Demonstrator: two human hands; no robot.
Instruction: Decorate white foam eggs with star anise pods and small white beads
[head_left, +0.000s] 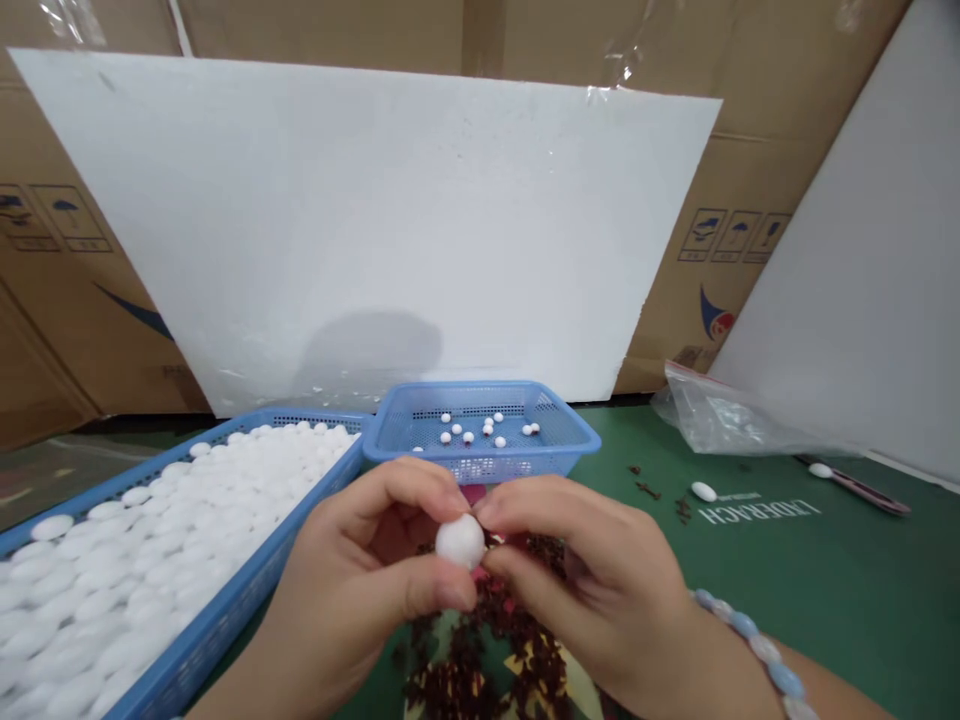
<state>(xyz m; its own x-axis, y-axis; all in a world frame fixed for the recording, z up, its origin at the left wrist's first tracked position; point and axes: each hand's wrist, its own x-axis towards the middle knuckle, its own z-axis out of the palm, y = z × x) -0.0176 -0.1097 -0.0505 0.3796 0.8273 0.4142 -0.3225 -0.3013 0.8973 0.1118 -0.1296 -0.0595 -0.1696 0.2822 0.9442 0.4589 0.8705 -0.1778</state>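
Note:
In the middle of the head view, my left hand (375, 560) pinches a white foam ball (460, 542) between thumb and fingers. My right hand (592, 570) is closed at the ball's right side, thumb and forefinger pressed together. A dark sliver shows by those fingertips, but what they hold is mostly hidden. Below both hands lies a heap of small dark red-brown pieces (495, 640), partly covered by the hands. Just beyond them, a blue basket (480, 465) holds several small white balls, some with dark spots.
To the left stands a larger blue basket (247, 560) full of white foam pieces. On the green mat (787, 580) at right are a loose white piece (703, 491), brown bits (649, 490), tweezers (862, 490) with a white piece beside them, and a clear plastic bag (727, 415).

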